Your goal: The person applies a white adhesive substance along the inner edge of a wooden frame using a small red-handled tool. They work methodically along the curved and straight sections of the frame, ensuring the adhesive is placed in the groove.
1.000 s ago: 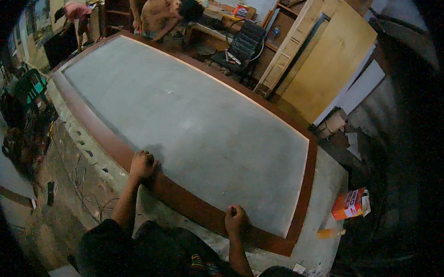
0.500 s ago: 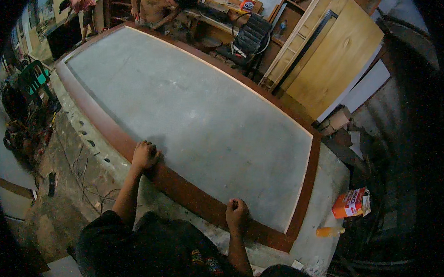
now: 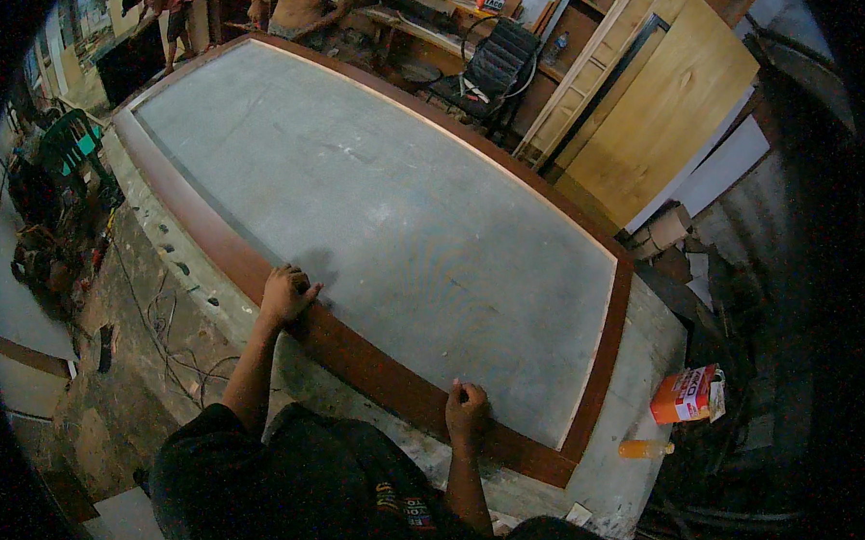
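Note:
A long grey panel [image 3: 391,204] lies flat in front of me, bordered by a reddish-brown frame [image 3: 359,362]. Thin pale strips [image 3: 446,134] line the frame's inner edge on the far and right sides. My left hand [image 3: 287,294] rests on the near side of the frame, thumb stretched out over the panel and fingers apart from it. Further right, my right hand [image 3: 466,410] is above the near frame with its fingers curled in a pinch. A tiny pale tip shows at those fingers, too small to name.
The framed panel lies on a rough concrete-like table [image 3: 621,387]. At its right corner are an orange-red can [image 3: 684,396] and an orange bottle [image 3: 645,449]. Beyond stand a black chair [image 3: 496,69] and wooden panels [image 3: 667,105]. Two people are at the far end; cables [image 3: 171,349] lie at left.
My left thumb has moved away from the fingers, which were curled closer together. My right hand stays in nearly the same place, still pinched. The whole view has shifted slightly.

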The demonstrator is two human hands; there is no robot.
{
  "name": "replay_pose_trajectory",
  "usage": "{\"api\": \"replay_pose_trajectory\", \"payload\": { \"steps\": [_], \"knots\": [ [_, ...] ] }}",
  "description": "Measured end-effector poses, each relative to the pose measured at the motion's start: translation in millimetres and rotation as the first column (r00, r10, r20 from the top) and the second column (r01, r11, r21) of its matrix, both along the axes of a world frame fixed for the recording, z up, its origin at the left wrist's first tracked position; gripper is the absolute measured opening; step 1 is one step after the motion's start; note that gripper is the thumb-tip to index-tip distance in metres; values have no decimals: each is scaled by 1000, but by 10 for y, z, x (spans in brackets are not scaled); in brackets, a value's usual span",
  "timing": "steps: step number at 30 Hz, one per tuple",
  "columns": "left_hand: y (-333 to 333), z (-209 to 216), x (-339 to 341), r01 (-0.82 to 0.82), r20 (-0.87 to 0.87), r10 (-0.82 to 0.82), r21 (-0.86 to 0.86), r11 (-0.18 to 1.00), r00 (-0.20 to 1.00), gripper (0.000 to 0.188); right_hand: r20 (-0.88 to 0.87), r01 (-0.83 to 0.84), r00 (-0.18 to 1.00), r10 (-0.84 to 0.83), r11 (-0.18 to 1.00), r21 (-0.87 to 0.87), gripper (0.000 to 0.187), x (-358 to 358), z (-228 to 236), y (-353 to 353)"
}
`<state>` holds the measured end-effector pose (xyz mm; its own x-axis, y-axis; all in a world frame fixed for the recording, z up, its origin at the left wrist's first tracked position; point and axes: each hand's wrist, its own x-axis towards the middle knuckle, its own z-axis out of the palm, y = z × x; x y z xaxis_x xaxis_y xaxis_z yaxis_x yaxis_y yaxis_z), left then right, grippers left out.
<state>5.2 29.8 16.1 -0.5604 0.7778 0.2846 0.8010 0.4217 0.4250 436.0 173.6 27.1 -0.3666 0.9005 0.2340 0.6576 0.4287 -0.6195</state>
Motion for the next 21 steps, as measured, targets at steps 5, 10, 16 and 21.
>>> {"api": "replay_pose_trajectory", "payload": {
  "steps": [5, 10, 16, 21],
  "knots": [
    [-37, 100, 40, 20, 25, -22, 86, 996, 999, 36, 80, -14, 997, 12, 1000, 18, 35, 24, -30, 6],
    [-55, 93, 59, -16, 55, 11, 97, 995, 998, 35, 48, -156, 987, 150, 972, 177, 29, -36, -7, -76],
    [-43, -15, 10, 20, 46, -24, 84, 996, 999, 34, 70, -183, 983, 172, 963, 197, 24, -232, 68, -270],
    [-68, -3, -23, 54, 66, -58, 71, 996, 996, 34, 109, -119, 989, 103, 980, 156, 24, -235, 64, -381]
  ]
}}
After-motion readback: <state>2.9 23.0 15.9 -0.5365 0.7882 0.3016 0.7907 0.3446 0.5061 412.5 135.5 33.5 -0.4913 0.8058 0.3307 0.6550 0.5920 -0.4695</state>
